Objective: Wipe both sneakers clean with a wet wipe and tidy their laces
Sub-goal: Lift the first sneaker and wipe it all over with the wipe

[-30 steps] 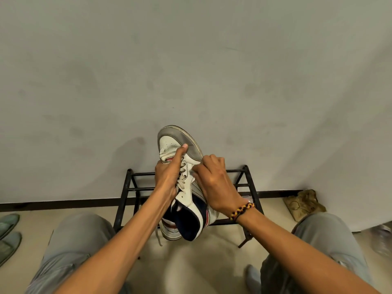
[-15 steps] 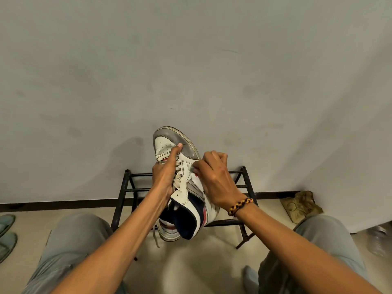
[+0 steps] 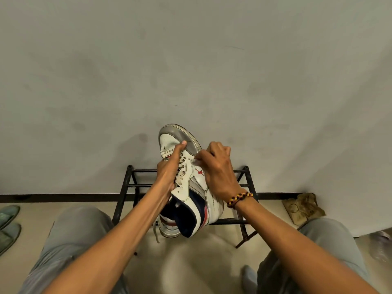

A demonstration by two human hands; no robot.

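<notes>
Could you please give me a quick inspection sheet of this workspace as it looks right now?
Surface: pale floor; no table in view.
Job's things: one white sneaker held up, toe toward the wall; a small white piece, probably the wet wipe, against its side; one lace end dangles. Second sneaker not seen.
Clutter: brown crumpled item by the wall, green slippers at the left edge, blurred object at the right edge.
Hands: left hand grips the sneaker, thumb on the toe; right hand presses the wipe on its side, bracelet on the wrist.
Cables: nothing seen.
Surroundings: black metal rack behind the sneaker, plain wall, dark baseboard.
</notes>
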